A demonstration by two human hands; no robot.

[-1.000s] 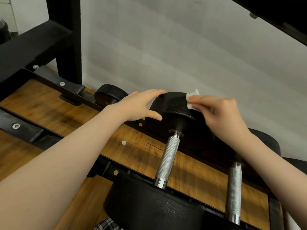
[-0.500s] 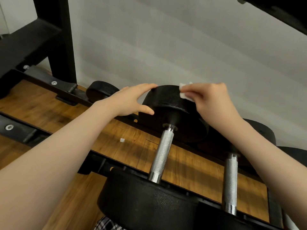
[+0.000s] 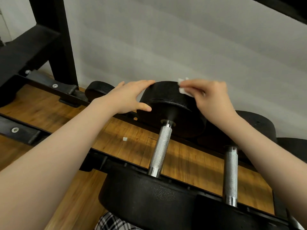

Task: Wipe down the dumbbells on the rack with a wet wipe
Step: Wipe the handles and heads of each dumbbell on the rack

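Your right hand pinches the wipe against the top of the dumbbell's far head, while your left hand, fingers straight, steadies that head's left side. The dumbbell's long axis runs near to far across the rack. The wall sits close behind the head, so you have little room there; the open room runs toward you along the handle.

Dumbbells on the rack, wet wipe on the far head

The nearest dumbbell lay across the black rack, its knurled steel handle running between two round black heads. A small crumpled white wet wipe lay against the top right of its far head. A second dumbbell, alike in look, lay just right of the first, roughly parallel to it.
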